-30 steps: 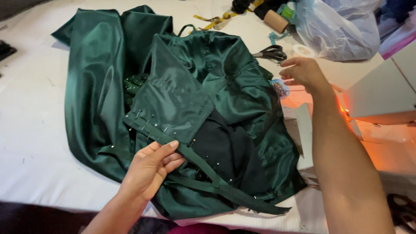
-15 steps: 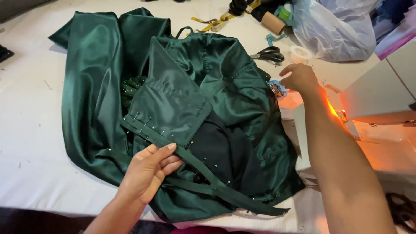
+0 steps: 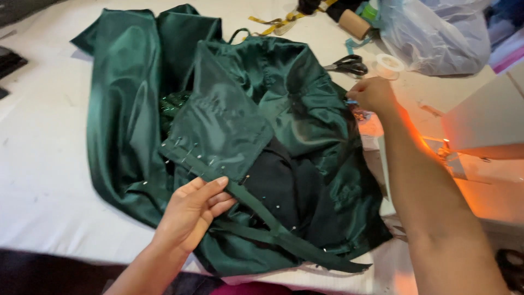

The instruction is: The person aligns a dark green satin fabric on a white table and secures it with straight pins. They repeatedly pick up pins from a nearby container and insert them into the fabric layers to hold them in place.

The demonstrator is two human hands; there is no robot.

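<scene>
Left hand (image 3: 191,210) lying flat, fingers spread, pressing pinned strap (image 3: 262,210) on green satin (image 3: 305,104); right hand (image 3: 374,94) pinching pins. Satin probably soft, slippery; grip seams.

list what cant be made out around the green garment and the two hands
Head view:
- What the right hand pinches: its own fingers hide it.
- Green beads: mostly tucked under the green satin garment.
- Sewing machine: cut off by the right edge.
- Pins: too small to count.
</scene>
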